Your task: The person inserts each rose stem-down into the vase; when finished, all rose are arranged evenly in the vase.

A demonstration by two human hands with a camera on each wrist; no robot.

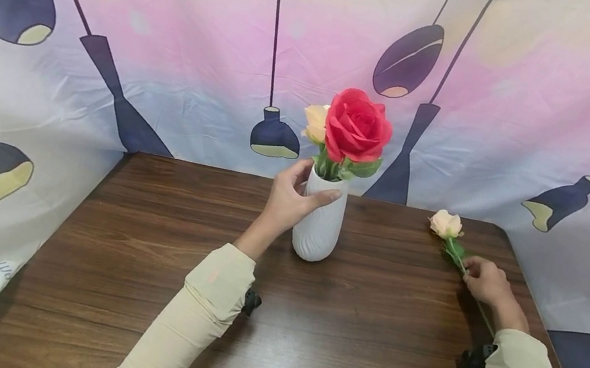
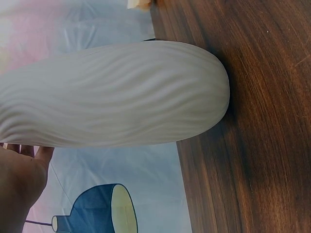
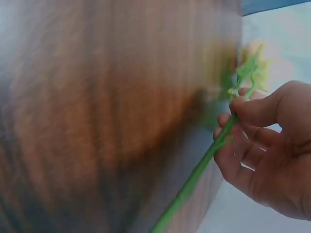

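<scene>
A white vase (image 1: 318,227) with a wavy ribbed surface stands upright on the table. In it are a large red rose (image 1: 359,126) and a smaller cream rose (image 1: 315,123) with green leaves. My left hand (image 1: 292,200) grips the vase near its rim, thumb across the front and fingers behind; the left wrist view shows the ribbed vase wall (image 2: 121,97) close up. Over the table's right side, my right hand (image 1: 486,282) pinches the stem of another cream rose (image 1: 446,224). The right wrist view shows the green stem (image 3: 194,174) between thumb and fingers.
The dark wooden table (image 1: 137,288) has its back edge against a hanging cloth (image 1: 209,33) printed with lamps. Cloth also rises along the left and right sides. Small black devices are strapped at both wrists.
</scene>
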